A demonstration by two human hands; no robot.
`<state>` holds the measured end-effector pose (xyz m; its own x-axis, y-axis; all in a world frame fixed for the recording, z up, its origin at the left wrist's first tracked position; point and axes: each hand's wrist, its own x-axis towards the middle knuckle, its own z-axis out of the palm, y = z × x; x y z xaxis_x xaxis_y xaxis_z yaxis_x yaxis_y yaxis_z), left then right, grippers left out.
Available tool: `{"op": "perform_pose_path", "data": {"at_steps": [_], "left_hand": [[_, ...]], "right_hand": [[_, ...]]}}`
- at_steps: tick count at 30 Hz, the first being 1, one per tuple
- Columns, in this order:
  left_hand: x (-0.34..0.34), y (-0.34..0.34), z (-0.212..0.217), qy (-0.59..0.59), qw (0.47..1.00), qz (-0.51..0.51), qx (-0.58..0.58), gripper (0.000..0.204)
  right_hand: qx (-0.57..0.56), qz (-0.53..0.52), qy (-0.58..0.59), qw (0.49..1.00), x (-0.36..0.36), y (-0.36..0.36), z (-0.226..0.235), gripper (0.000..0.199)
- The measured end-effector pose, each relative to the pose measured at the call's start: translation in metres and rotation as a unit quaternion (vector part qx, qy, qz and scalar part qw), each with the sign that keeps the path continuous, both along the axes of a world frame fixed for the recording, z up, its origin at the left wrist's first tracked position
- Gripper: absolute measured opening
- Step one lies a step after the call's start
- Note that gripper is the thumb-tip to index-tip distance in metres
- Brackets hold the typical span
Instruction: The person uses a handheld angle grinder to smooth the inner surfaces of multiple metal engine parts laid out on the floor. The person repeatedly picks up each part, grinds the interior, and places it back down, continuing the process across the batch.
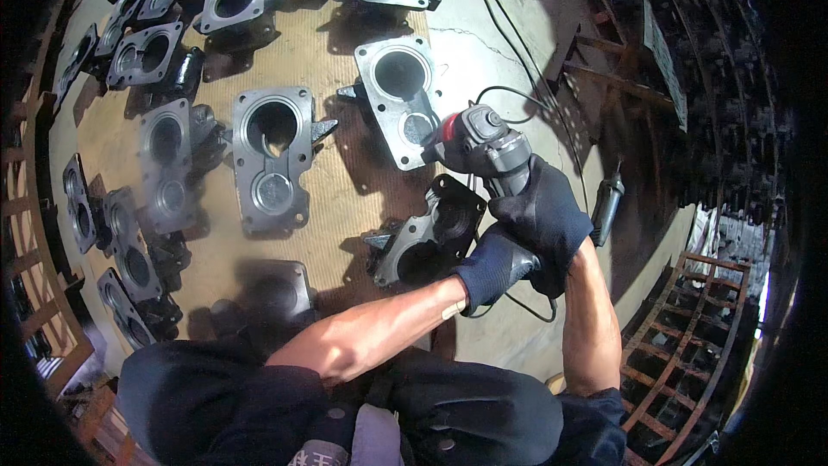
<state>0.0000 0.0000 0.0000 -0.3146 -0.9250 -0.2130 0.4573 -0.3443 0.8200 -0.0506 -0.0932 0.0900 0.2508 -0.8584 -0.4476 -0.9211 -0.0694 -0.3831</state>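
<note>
An angle grinder [500, 155] with a dark grey body is gripped in both of my gloved hands. My right hand [548, 211] wraps round its body just behind the head. Lower and to the left, my left hand [498, 266] is closed round its rear part. The grinder's head, with a bit of red, meets the right edge of a grey metal casting [407, 103] with a large round bore and a smaller round recess. I cannot tell whether the disc touches it. A second casting [405, 250] lies tilted just left of my hands.
Several similar castings, among them one at centre left [244, 171], stand on ribbed cardboard [336, 216]. A dark cylindrical hand tool [609, 205] lies right of my hands. Black cables [509, 22] run over the concrete floor. Rusty metal racks [690, 319] line the right side.
</note>
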Motion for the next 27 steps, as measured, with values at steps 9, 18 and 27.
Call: {"op": "perform_pose_path", "data": {"at_steps": [9, 18, 27], "left_hand": [[-0.018, 0.042, 0.003, -0.001, 1.000, 0.011, 0.001, 0.030], [-0.004, 0.019, 0.005, -0.014, 1.000, -0.003, 0.026, 0.027], [0.001, 0.028, 0.004, -0.080, 0.996, -0.038, -0.008, 0.025]], "right_hand": [[0.006, 0.021, 0.007, 1.000, -0.015, 0.031, -0.003, 0.052], [0.013, -0.001, -0.020, 1.000, -0.008, 0.015, -0.004, 0.055], [0.032, -0.007, -0.060, 0.998, -0.009, 0.020, -0.006, 0.060]]}}
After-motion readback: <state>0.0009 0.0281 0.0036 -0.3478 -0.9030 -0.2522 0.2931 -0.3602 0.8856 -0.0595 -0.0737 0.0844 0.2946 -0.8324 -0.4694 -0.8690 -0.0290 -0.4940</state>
